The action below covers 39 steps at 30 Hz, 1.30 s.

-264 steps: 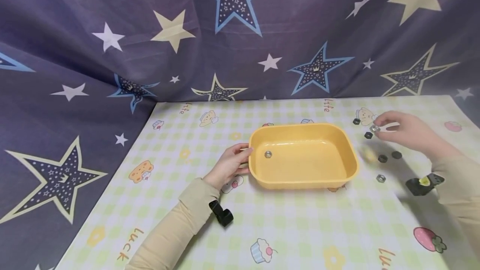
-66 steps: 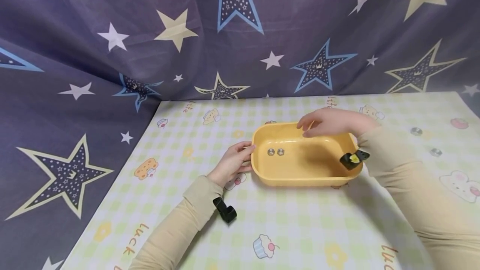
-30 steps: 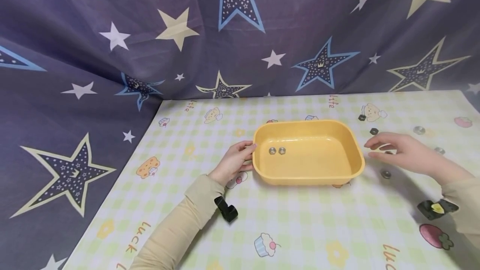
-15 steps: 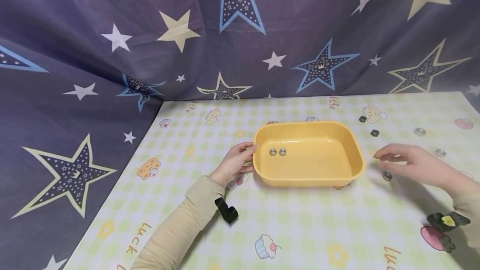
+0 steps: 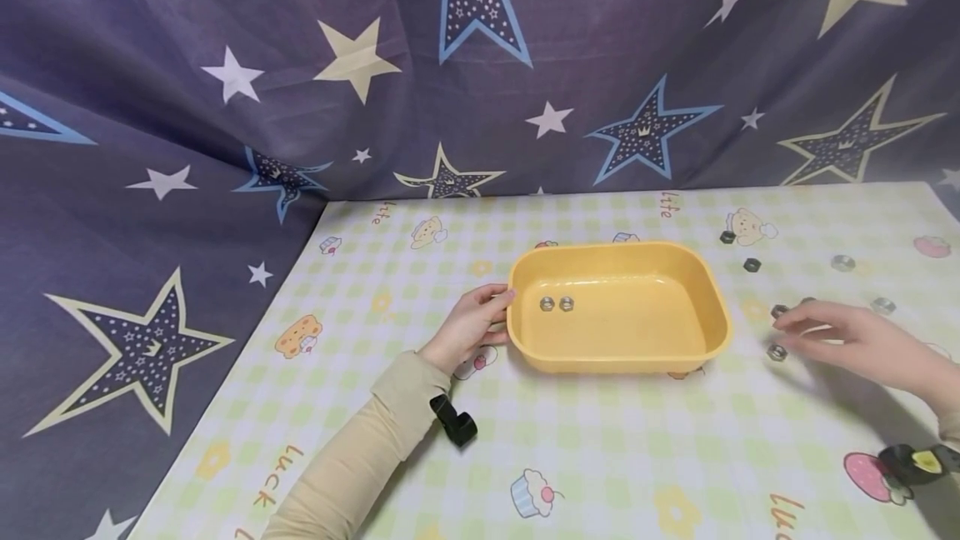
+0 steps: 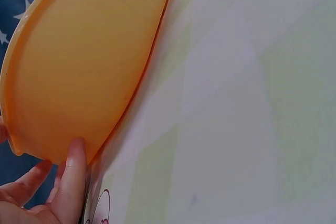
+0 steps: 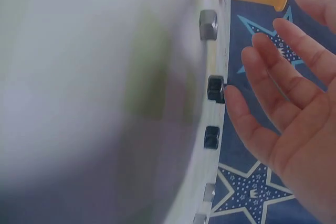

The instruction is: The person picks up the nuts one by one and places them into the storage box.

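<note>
A yellow plastic tub stands on the table with two silver hex nuts side by side at the left of its floor. My left hand grips the tub's left end, a fingertip over the rim; in the left wrist view a finger lies against the outer wall. Right of the tub, my right hand hovers with loosely bent fingers and nothing between them. Just left of its fingertips lies a silver nut. A dark nut is right behind the fingers, another partly hidden by the hand.
Two black nuts lie farther back, right of the tub. Two more silver nuts sit at the far right. A checked, cartoon-printed cloth covers the table, and a starry curtain closes off the back and left.
The tub held one nut 8.8 s ago, while my right hand pinched a silver nut; now it holds two. My right hand has since withdrawn from over the tub to the right. My left hand stays put.
</note>
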Each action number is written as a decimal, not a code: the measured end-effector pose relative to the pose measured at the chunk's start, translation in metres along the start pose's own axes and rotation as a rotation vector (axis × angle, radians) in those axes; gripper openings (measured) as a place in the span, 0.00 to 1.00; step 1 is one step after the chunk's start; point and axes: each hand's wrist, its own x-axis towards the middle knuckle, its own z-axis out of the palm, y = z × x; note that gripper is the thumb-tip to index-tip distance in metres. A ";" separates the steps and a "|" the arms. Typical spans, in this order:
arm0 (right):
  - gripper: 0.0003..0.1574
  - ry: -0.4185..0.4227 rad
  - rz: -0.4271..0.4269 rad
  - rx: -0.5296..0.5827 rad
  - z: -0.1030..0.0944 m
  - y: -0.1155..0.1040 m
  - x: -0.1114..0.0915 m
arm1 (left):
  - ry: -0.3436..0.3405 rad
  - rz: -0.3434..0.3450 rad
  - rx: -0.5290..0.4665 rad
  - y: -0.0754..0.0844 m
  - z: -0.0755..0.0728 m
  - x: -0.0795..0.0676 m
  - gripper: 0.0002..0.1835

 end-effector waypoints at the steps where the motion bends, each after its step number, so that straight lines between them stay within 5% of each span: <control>1: 0.12 -0.008 0.003 -0.003 0.000 0.001 -0.001 | -0.001 0.001 -0.003 0.000 0.000 0.000 0.22; 11: 0.18 0.017 -0.084 -0.023 0.003 0.012 -0.007 | -0.001 -0.002 -0.007 0.000 -0.002 0.001 0.22; 20: 0.23 -0.009 -0.052 -0.205 0.008 0.007 -0.003 | 0.004 0.005 0.009 -0.001 -0.002 0.000 0.21; 39: 0.23 -0.059 -0.024 -0.287 0.016 0.000 0.004 | 0.007 -0.003 0.016 -0.002 0.000 0.001 0.21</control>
